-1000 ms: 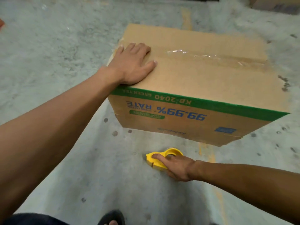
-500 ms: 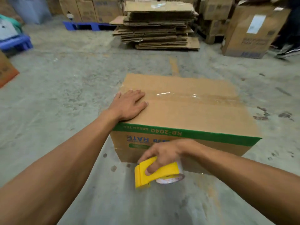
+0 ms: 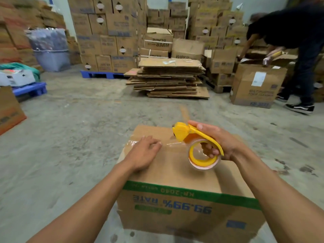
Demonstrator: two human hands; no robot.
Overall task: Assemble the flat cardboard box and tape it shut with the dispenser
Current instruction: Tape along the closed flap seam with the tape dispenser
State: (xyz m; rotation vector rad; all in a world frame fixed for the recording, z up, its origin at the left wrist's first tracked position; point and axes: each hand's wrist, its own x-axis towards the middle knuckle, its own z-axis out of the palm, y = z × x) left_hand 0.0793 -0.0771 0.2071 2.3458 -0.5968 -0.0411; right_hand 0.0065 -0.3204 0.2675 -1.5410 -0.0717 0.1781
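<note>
An assembled brown cardboard box (image 3: 175, 174) with a green band and upside-down blue print stands on the concrete floor in front of me. A strip of clear tape runs along its top seam. My left hand (image 3: 142, 151) lies palm down on the left part of the top, over the taped seam. My right hand (image 3: 217, 141) grips the yellow tape dispenser (image 3: 194, 139) with its clear tape roll, raised just above the box top near the seam, its head pointing left.
A pile of flattened cardboard (image 3: 168, 79) lies on the floor ahead. Stacked cartons (image 3: 108, 32) line the back wall on blue pallets (image 3: 100, 74). At the right a person in dark clothes (image 3: 298, 50) bends over an open box (image 3: 256, 85). An orange-brown box (image 3: 8, 109) sits at the left.
My right hand lifted the dispenser from the floor in front of the box up over its top. My left hand slid onto the taped seam. My view tilted up to the room.
</note>
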